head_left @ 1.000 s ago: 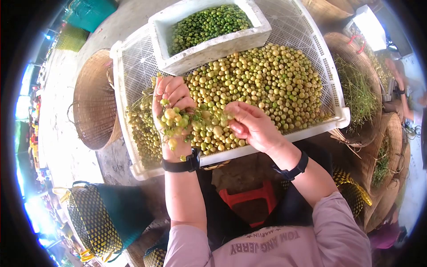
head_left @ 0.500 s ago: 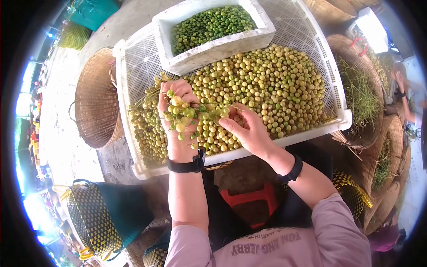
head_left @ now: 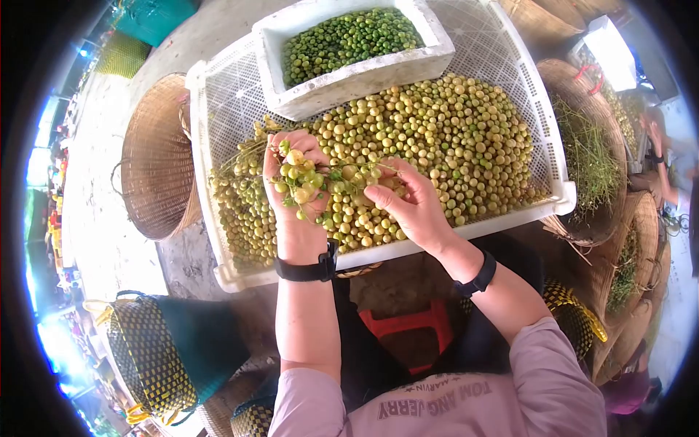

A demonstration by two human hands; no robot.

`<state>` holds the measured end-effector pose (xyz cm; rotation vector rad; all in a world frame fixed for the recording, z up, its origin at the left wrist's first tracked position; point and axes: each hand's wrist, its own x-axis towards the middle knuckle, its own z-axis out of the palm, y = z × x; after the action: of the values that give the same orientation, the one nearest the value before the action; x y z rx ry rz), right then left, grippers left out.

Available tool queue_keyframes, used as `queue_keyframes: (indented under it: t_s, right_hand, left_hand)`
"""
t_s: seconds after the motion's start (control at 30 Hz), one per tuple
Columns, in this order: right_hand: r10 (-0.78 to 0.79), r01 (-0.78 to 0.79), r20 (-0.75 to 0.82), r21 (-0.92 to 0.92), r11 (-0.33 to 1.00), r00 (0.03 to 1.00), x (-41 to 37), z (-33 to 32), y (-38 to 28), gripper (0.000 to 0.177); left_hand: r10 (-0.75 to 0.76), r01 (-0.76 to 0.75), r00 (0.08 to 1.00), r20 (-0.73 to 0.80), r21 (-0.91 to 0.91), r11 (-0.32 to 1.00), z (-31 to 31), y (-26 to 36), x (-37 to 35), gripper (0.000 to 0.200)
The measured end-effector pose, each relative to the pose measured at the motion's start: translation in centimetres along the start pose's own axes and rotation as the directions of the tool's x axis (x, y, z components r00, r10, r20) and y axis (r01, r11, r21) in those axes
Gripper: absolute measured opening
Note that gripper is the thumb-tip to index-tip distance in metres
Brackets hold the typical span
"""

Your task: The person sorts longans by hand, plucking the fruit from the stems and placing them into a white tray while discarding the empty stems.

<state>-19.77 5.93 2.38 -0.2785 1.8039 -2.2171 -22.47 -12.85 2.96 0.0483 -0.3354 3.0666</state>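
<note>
My left hand [head_left: 288, 218] is closed around the stems of a bunch of small round yellow-green fruit [head_left: 300, 182], held above the white plastic crate [head_left: 386, 255]. Thin stalks stick out leftward past the wrist. My right hand [head_left: 419, 207] has thumb and fingers closed on the bunch's right end; its fingertips partly cover the fruit there. Under both hands lies a broad heap of loose yellowish fruit [head_left: 466, 138] in the crate. A white foam box [head_left: 364, 81] of small green fruit [head_left: 349, 44] rests across the crate's far side.
A woven basket [head_left: 156, 160] stands to the left, a basket of bare stalks [head_left: 590, 160] to the right. Checkered bags [head_left: 149, 357] sit near left. A red stool [head_left: 408, 324] shows below the crate. Another person's arm [head_left: 659, 156] appears at far right.
My right hand has shifted slightly right and down, along with its end of the bunch. The fruit hanging by my left palm has changed position, with fewer hanging low over the wrist.
</note>
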Motion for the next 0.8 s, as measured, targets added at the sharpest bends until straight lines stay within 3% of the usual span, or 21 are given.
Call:
queue_keyframes:
  t_s: [0.17,0.23,0.3,0.4,0.43,0.5,0.53,0.6,0.7,0.8]
  right_hand:
    - [0.167,-0.207,0.207,0.186,0.961,0.964,0.0,-2.1,-0.9,0.02]
    - [0.209,-0.339,0.317,0.443,0.83,0.925,0.1,-2.4,-1.2,0.019]
    - [0.217,-0.354,0.329,0.446,0.822,0.919,0.0,-2.0,-1.2,0.02]
    - [0.333,-0.391,0.234,0.282,0.876,0.914,-0.2,-1.0,-0.2,0.02]
    - [0.308,-0.337,0.179,0.159,0.928,0.934,-0.3,-0.7,-0.2,0.019]
    - [0.146,-0.151,0.044,0.12,0.981,0.988,-0.3,0.5,0.4,0.018]
    - [0.146,-0.15,0.039,0.12,0.981,0.989,-0.3,0.3,0.5,0.018]
    - [0.038,-0.037,0.01,-0.142,0.989,0.999,-0.2,0.0,0.6,0.016]
    - [0.112,-0.112,0.145,-0.008,0.994,0.983,-0.3,-0.9,-0.4,0.013]
    - [0.253,-0.33,0.29,0.257,0.908,0.923,-0.2,-2.4,-0.9,0.016]
  left_hand:
    - [0.045,-0.043,0.998,0.038,-0.069,0.997,-0.8,2.0,0.0,0.006]
    - [0.043,-0.04,0.998,0.041,-0.075,0.996,-1.1,2.5,0.0,0.006]
    - [0.034,-0.03,0.999,0.039,-0.084,0.996,-1.0,2.2,0.0,0.005]
    - [0.042,-0.04,0.998,0.048,-0.053,0.998,-0.8,1.4,0.1,0.01]
    - [0.036,-0.033,0.998,0.044,-0.054,0.998,-0.9,1.0,0.1,0.01]
    - [0.018,-0.016,0.999,0.042,-0.044,0.999,-0.9,0.3,0.1,0.014]
    - [-0.006,0.008,0.999,0.038,-0.034,0.999,-1.0,0.1,0.2,0.017]
    - [0.005,-0.005,1.0,0.018,-0.019,1.0,-0.8,-0.2,0.2,0.017]
    - [0.024,-0.024,1.0,-0.008,-0.033,0.999,-0.8,0.9,0.4,0.014]
    - [0.009,-0.004,0.999,0.032,-0.159,0.987,-1.5,2.6,0.7,0.007]
